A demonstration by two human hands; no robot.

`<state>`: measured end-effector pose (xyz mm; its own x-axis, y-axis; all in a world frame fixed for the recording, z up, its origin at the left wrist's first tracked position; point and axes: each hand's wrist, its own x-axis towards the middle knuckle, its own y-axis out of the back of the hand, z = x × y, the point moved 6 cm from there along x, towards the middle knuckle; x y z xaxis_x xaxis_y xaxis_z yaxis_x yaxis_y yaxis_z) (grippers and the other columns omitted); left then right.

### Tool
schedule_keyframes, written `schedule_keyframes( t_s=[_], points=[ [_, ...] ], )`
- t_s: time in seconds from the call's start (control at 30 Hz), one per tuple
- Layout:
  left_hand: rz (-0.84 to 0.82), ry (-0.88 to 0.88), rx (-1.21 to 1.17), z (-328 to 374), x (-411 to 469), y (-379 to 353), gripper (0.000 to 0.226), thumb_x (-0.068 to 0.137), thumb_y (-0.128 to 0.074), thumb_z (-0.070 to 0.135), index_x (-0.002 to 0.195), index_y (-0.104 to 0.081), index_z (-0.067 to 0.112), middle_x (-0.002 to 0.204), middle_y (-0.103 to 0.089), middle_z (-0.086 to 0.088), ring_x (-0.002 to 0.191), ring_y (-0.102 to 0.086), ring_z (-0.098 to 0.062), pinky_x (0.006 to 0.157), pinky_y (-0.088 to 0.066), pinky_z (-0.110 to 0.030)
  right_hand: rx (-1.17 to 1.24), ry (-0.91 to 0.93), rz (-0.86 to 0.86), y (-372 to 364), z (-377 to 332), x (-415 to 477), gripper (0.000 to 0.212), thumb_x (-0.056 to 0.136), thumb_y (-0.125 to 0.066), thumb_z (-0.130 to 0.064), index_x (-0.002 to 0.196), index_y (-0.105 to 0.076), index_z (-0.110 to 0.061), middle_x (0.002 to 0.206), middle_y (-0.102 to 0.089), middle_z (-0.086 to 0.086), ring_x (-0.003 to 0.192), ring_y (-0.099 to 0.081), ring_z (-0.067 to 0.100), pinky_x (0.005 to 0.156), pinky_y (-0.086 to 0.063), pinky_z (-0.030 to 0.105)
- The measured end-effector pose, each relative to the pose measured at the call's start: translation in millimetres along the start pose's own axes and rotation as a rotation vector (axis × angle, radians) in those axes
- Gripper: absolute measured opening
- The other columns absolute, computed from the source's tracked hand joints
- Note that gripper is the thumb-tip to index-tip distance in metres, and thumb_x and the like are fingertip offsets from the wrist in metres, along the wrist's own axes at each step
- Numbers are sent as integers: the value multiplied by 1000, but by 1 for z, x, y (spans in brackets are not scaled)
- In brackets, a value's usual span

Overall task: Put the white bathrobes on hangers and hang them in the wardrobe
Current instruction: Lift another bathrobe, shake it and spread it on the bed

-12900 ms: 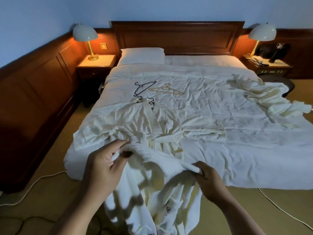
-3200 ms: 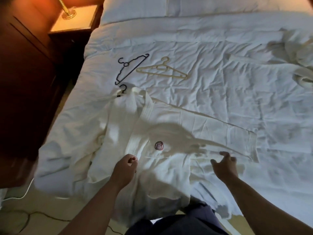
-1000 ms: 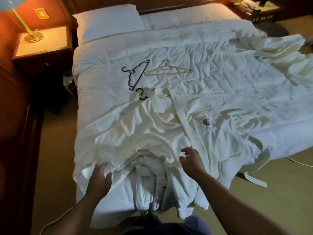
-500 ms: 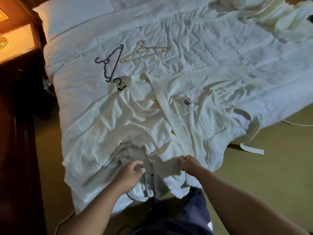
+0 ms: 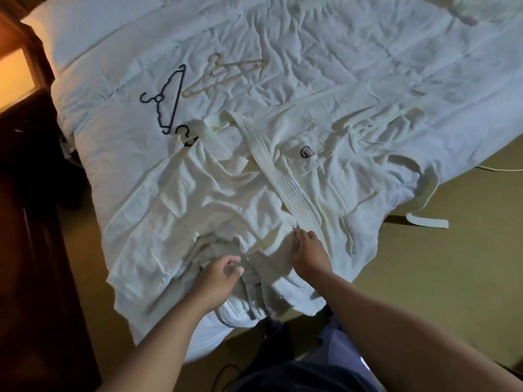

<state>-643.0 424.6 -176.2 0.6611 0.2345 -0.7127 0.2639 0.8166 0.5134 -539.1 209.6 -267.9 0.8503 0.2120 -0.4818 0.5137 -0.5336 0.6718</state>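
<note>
A white bathrobe (image 5: 226,199) lies spread face up across the near corner of the bed (image 5: 368,66), its logo pocket (image 5: 307,152) to the right. A black hanger hook (image 5: 185,134) sticks out at its collar. Beyond it lie a loose black hanger (image 5: 167,97) and a beige hanger (image 5: 223,76). My right hand (image 5: 310,250) pinches the robe's front edge just below the wide lapel band. My left hand (image 5: 219,278) hovers over the bunched lower fabric, fingers loosely curled and holding nothing. A second bathrobe (image 5: 467,7) lies crumpled at the far right.
The robe's belt (image 5: 427,222) hangs off the bed's right edge onto the carpet. A lit nightstand (image 5: 14,77) and dark wood panelling stand at the left. A pillow (image 5: 85,29) sits at the head. A white cable (image 5: 498,168) runs over the floor at the right.
The robe went from held up, to spread on the bed over a hanger. In the last second both hands came together at its lower front; the right hand slid slightly up the lapel.
</note>
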Motion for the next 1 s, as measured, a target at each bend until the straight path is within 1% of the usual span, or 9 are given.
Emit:
schedule_keyframes(
  t_s=[0.13,0.23,0.37,0.53,0.67,0.73,0.8,0.87,1.0],
  points=[
    [37,-55,0,13,13,12,26,97,-58,39,123,-59,35,131,-57,9,114,-61,-15,101,-50,-41,174,-225,-8,-1,7,4,56,102,-35,-29,156,-22,-24,110,-65,11,101,-63,30,85,-48,38],
    [21,-76,-16,12,15,14,23,96,-59,40,119,-59,39,131,-57,9,114,-61,-14,102,-50,-43,365,-359,71,7,15,6,57,101,-43,-28,152,-24,-11,139,-53,21,123,-55,39,100,-43,41],
    [9,-53,-21,-2,9,20,25,98,-58,39,123,-58,37,130,-55,12,114,-61,-14,102,-48,-37,352,-331,227,21,21,26,61,98,-51,-24,151,-28,-3,151,-36,23,137,-38,39,112,-35,43],
    [27,13,-20,-34,-1,28,19,98,-57,38,117,-57,39,125,-60,11,110,-62,-10,97,-50,-35,120,-403,41,7,38,39,72,98,-52,-44,152,-29,-2,151,-39,24,137,-41,40,112,-37,47],
    [43,58,-80,-54,-12,24,16,96,-59,38,111,-59,43,124,-62,9,111,-63,-11,95,-52,-39,66,-332,91,7,41,42,47,94,-56,-48,117,-61,-8,117,-65,16,110,-61,36,91,-51,42],
    [40,74,-115,-60,-17,20,14,96,-60,37,108,-59,43,124,-63,7,111,-63,-11,96,-52,-40,63,-246,49,4,36,40,32,97,-52,-41,84,-58,-12,89,-67,10,89,-64,32,75,-49,36],
    [37,91,-143,-62,-22,14,17,97,-59,35,114,-60,38,125,-62,5,109,-63,-12,95,-51,-38,86,-184,27,7,30,29,33,100,-48,-38,75,-51,-17,76,-61,3,75,-59,24,65,-43,34],
    [31,97,-153,-60,-24,9,22,98,-58,33,120,-59,31,125,-61,4,108,-63,-12,95,-50,-35,122,-131,38,9,26,17,32,99,-47,-43,81,-54,-17,75,-59,-1,71,-57,19,63,-43,36],
    [5,82,-165,-50,-24,3,23,99,-56,34,122,-58,31,126,-60,5,111,-62,-13,97,-50,-36,199,-104,23,-6,30,1,36,93,-58,-48,115,-57,-19,99,-62,-2,91,-59,19,82,-48,36]
  ],
)
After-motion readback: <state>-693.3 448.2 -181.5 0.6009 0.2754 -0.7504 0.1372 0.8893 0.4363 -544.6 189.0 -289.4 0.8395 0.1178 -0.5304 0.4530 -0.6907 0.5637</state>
